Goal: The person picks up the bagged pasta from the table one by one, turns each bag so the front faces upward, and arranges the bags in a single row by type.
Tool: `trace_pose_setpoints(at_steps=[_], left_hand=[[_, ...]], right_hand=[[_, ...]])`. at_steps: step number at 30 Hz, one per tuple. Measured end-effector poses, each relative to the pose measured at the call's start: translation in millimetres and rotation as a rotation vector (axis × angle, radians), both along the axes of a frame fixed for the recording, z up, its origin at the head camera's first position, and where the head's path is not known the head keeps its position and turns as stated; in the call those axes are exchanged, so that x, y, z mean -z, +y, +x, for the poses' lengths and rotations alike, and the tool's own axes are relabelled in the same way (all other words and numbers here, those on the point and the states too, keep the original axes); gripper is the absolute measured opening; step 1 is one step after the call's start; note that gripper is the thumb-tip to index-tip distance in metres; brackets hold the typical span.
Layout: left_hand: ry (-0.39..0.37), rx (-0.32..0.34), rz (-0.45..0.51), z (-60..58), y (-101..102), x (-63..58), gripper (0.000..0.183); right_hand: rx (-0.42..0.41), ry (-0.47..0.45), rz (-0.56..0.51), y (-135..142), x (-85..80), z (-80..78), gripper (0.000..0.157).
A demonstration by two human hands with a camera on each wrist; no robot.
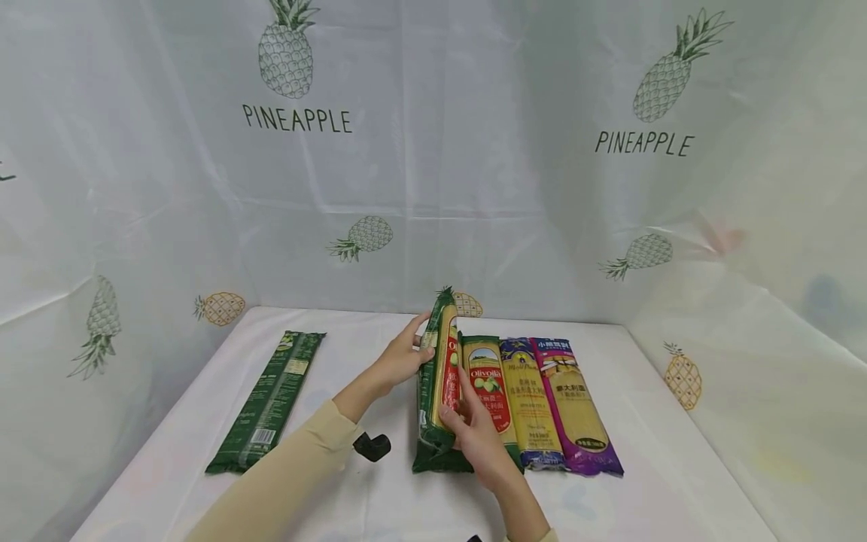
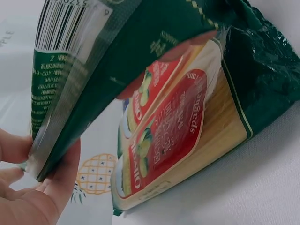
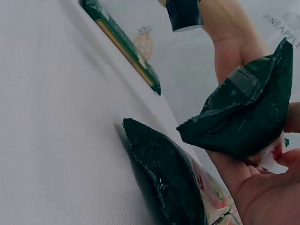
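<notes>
Both hands hold a green pack of Olivoila spaghetti, raised and tipped on its side, with its red label toward the right. My left hand pinches its upper left edge; the left wrist view shows thumb and fingers on the seam near a barcode. Lower down, my right hand grips the opposite side, its thumb on the front. Below and beside the held pack lies an Olivoila spaghetti pack, face up. A second red label shows behind the nearer one in the left wrist view.
Right of these lie a blue and yellow spaghetti pack and a purple pasta pack, side by side. Farther left, another green pack rests with its barcode side up. A pineapple-print cloth hangs behind the white table.
</notes>
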State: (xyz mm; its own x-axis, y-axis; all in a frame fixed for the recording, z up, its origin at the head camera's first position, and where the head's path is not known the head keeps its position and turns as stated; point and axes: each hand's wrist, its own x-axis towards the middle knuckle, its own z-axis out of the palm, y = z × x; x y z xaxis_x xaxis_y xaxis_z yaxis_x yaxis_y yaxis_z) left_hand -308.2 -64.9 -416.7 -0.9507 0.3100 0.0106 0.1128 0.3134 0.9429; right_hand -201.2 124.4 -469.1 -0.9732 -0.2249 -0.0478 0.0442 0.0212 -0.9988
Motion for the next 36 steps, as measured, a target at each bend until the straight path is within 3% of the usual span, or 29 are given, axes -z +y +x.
trace_pose_setpoints(at_steps=[6, 12, 25, 30, 36], left_hand=[[0.043, -0.008, -0.095, 3.0, 2.1, -2.5, 0.074], [0.147, -0.008, -0.225, 4.3, 4.4, -3.0, 0.075], [0.277, 0.052, -0.275, 2.3, 2.3, 2.0, 0.077], [0.261, 0.057, -0.288, 2.9, 1.1, 2.6, 0.069], [0.190, 0.003, -0.201, 4.6, 0.5, 1.1, 0.060]], right_hand=[[0.053, 0.078, 0.039, -2.8, 1.9, 0.1, 0.082], [0.084, 0.147, 0.062, -5.1, 2.8, 0.6, 0.082], [0.177, 0.226, 0.213, -11.2, 2.6, 3.2, 0.081], [0.165, 0.230, 0.222, -12.4, 3.5, 4.5, 0.081], [0.145, 0.226, 0.252, -11.5, 0.7, 2.4, 0.078]])
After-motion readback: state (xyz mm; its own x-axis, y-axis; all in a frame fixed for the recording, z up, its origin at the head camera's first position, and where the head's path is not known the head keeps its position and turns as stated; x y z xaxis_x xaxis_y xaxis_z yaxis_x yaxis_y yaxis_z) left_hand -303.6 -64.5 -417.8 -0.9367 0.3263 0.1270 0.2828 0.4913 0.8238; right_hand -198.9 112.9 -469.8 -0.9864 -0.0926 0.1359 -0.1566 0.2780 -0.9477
